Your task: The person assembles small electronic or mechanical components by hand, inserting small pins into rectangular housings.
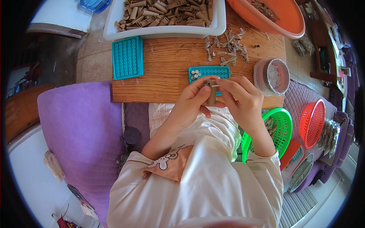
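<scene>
Near the table's front edge, my left hand (192,100) is closed around a small brown plastic tube-shaped piece (211,99), held roughly upright. Beside it, my right hand (245,98) has its thumb and fingers pinched at the piece's upper end. A thin whitish bit shows there, too small to name. Just beyond my fingers lies a teal tray (215,71) with rows of round hollows, partly covered by my hands. Several small white discs (195,73) rest at its left end.
A second teal tray (127,57) lies left on the wooden table (167,57). A white bin (163,35) of brown pieces and an orange basin (291,30) stand at the back. Small clear-and-metal parts (235,43), a round tub (258,78), and green (283,131) and red baskets (312,123) are right.
</scene>
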{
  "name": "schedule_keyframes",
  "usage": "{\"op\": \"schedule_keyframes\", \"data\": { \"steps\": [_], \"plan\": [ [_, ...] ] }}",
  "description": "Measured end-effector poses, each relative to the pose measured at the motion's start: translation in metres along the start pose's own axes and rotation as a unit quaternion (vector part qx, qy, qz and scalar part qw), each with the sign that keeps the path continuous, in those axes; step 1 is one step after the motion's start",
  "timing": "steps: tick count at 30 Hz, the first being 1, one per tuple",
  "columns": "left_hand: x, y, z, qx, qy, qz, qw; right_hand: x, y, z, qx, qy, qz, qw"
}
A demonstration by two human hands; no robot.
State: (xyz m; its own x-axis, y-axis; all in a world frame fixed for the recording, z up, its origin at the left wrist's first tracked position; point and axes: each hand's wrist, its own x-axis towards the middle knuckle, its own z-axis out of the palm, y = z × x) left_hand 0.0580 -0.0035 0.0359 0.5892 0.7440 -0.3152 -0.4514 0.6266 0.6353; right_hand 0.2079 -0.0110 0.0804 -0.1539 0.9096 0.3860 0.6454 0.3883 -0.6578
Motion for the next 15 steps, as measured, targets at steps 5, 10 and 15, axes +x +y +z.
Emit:
{"op": "schedule_keyframes", "data": {
  "steps": [5,10,15],
  "plan": [
    [-0.002,0.006,0.002,-0.034,-0.003,-0.024,0.999,-0.001,-0.002,-0.012,-0.013,-0.022,0.022,0.999],
    [-0.002,0.004,-0.005,-0.003,-0.025,-0.030,0.999,0.000,-0.001,-0.012,-0.014,-0.044,-0.009,0.999],
    [0.000,0.000,-0.009,0.027,-0.031,-0.030,0.999,0.002,-0.004,-0.015,-0.035,-0.074,-0.021,0.996]
  ]
}}
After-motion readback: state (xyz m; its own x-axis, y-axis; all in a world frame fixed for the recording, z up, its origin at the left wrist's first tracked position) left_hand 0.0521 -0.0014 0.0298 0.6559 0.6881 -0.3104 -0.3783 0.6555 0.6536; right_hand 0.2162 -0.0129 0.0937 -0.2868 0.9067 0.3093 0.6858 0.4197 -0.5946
